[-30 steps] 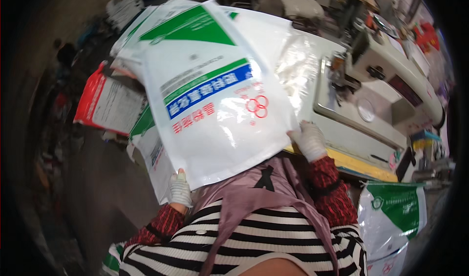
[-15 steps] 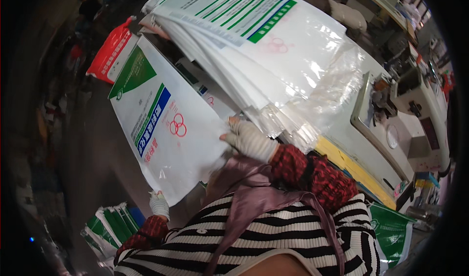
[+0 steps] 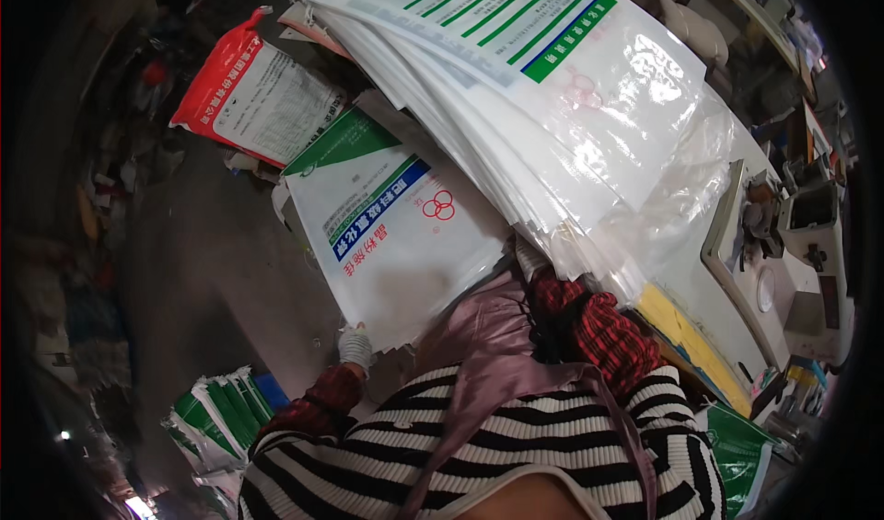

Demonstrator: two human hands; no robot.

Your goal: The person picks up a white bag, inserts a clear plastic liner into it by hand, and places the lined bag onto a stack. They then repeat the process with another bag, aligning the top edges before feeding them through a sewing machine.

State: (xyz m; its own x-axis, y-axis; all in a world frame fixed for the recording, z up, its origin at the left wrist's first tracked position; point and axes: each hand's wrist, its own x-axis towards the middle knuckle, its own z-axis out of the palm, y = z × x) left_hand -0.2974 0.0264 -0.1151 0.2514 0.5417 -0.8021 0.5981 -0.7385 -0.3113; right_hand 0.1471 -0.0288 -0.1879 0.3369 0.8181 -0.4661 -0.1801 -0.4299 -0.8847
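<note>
Two hands: both gloved in white, sleeves red plaid.
Left hand (image 3: pixel 354 345): arm bent, reaching down and forward to the near lower corner of a single sack (image 3: pixel 401 235).
Left fingers: closed on that sack's edge, pinching it.
Single sack: flat, glossy white woven plastic, green corner, blue band, lying tilted beside the stack, above the floor (image 3: pixel 221 271).
Right hand: forearm raised under the sack stack (image 3: pixel 543 87); hand hidden, finger state cannot be told.
Sack stack: many thin white layers, fanned edges, resting toward the sewing-machine desk (image 3: pixel 727 271).
</note>
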